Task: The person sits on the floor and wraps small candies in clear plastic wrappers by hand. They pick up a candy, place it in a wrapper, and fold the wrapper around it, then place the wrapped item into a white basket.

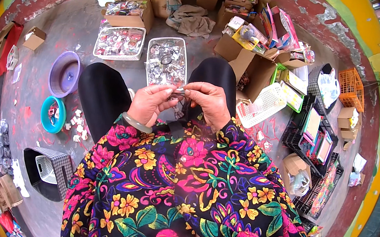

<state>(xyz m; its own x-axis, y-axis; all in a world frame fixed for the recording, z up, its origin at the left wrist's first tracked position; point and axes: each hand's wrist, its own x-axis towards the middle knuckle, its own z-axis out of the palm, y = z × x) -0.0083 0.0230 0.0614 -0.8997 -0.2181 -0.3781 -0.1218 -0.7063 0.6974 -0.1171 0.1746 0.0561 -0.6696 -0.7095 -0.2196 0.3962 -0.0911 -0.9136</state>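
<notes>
My left hand and my right hand meet in front of my knees, thumbs and fingertips pinched together. Between the fingertips is a small pale piece, too small to name. A dark, patterned strip hangs just below, partly hidden by the fingers; it looks like a hair tie with a bow. Right beyond my hands stands a white basket of small packaged pieces, with a dark ring on top. To its left, another white basket holds small packets in clear wrapping.
A purple basin and a turquoise basin sit on the floor at left, near white scraps. An open cardboard box and a white tray stand at right. Black crates line the right side.
</notes>
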